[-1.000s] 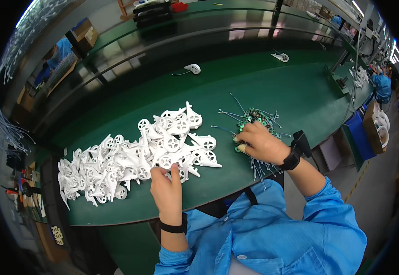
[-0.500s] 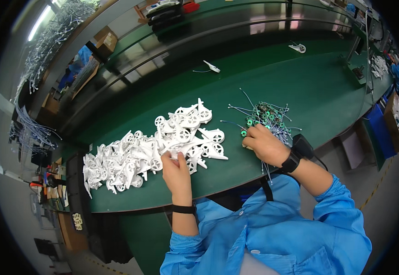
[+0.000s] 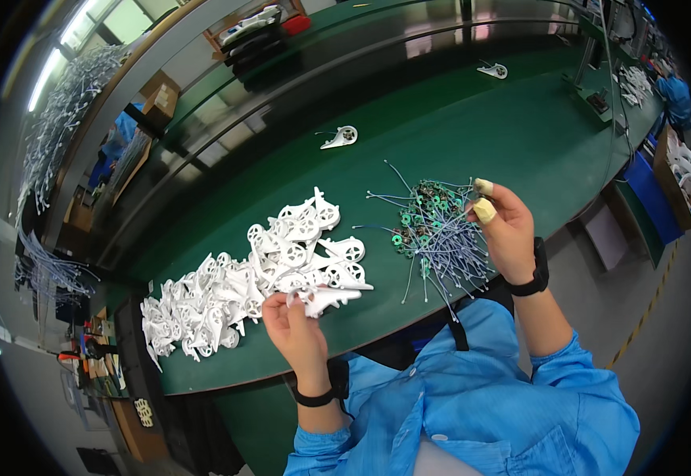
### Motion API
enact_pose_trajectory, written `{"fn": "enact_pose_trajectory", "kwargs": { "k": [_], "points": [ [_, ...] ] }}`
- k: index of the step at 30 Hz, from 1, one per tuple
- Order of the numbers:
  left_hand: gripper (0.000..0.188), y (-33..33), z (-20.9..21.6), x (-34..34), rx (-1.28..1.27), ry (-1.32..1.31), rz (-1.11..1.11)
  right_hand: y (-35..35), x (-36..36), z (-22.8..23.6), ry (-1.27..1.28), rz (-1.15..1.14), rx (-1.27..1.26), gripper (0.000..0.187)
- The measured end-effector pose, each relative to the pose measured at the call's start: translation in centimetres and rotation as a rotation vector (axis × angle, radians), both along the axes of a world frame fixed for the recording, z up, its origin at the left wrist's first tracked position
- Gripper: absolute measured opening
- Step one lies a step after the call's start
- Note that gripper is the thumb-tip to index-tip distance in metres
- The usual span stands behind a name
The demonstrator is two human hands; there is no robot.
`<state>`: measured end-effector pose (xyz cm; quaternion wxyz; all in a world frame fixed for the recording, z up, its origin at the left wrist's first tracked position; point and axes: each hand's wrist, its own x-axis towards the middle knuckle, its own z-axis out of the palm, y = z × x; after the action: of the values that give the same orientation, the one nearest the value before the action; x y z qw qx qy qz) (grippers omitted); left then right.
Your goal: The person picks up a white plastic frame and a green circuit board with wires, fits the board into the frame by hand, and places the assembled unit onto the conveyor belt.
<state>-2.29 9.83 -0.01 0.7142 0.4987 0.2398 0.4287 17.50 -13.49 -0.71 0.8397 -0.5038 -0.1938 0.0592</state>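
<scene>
My left hand [image 3: 298,333] is closed on a white plastic housing [image 3: 331,300], wheel-shaped at one end and tapering to a point. It holds this at the front edge of a heap of similar white housings [image 3: 226,297]. My right hand [image 3: 510,238], with pale finger cots on thumb and forefinger, is raised at the right side of a tangled pile of small green wired parts [image 3: 441,226]. Its fingertips pinch a small dark part, mostly hidden. Bluish-white wires spread from the pile toward the table's near edge.
Beyond the heaps, a white housing with a wire [image 3: 345,137] lies on the green surface, and another housing [image 3: 494,71] lies farther right. Bundles of wires [image 3: 68,119] hang at the left. A blue bin [image 3: 653,202] stands right of the green table [image 3: 536,151].
My left hand has lifted a white housing slightly from the heap's edge. My right hand has risen from the wired parts, its fingertips pinched. The view has shifted; the far housing shows another side.
</scene>
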Motion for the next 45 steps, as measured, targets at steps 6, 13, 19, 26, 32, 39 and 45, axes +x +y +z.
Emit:
{"fn": "enact_pose_trajectory", "kwargs": {
  "k": [6, 13, 19, 26, 32, 39, 45],
  "points": [
    [0.023, -4.5, 0.8, -0.1, -0.408, 0.112, -0.469, -2.5, -3.2, -0.2, 0.021, 0.016, -0.049, 0.031],
    [0.018, -5.2, -2.3, 1.3, -0.927, -0.134, -0.742, -2.5, -6.5, 1.5, 0.006, 0.160, -0.077, 0.028],
    [0.016, -6.2, 0.8, 2.5, -1.017, 0.143, -0.573, -1.8, -7.7, 1.4, -0.126, 0.163, 0.012, 0.029],
    [0.033, -5.8, -1.7, 1.1, -0.683, 0.093, -0.607, -0.9, -10.1, 1.3, -0.245, 0.301, -0.065, 0.030],
    [0.040, -6.4, -1.7, 0.8, -0.678, -0.044, -0.601, -0.4, -10.0, 0.2, -0.496, 0.152, -0.253, 0.027],
    [0.042, -7.1, -1.2, 0.8, -0.664, 0.013, -0.580, -0.4, -10.4, 0.0, -0.543, 0.043, -0.343, 0.027],
    [0.042, -7.1, -0.9, 0.9, -0.720, -0.020, -0.609, -0.9, -10.5, 0.2, -0.579, 0.018, -0.386, 0.024]
  ]
}}
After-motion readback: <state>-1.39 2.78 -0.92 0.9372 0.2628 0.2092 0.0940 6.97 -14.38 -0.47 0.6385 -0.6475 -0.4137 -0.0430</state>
